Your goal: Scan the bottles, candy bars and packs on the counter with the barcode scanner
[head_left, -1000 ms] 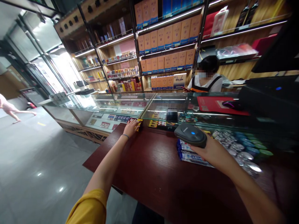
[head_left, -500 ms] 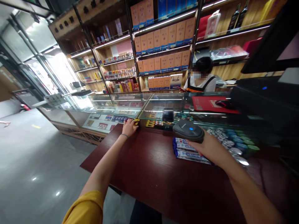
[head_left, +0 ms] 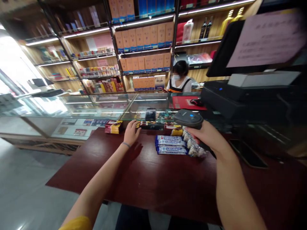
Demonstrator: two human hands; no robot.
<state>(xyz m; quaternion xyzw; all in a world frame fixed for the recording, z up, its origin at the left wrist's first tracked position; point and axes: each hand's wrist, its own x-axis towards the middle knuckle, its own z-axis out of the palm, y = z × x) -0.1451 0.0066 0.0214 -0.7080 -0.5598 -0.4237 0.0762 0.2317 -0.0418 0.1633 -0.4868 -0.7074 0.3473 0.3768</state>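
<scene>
Our right hand (head_left: 203, 133) wraps the scanner (head_left: 188, 118) from below, likely to leave its head unblocked — our left hand (head_left: 130, 133), fingers loosely spread, visibly grips nothing near stacked red-and-yellow packets (head_left: 113, 127); blue-and-white packets (head_left: 171, 145) lie on the table (head_left: 153, 182).

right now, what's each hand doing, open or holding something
Left hand: open, nothing visible in its grasp.
Right hand: closed, holding the handheld scanner.
</scene>
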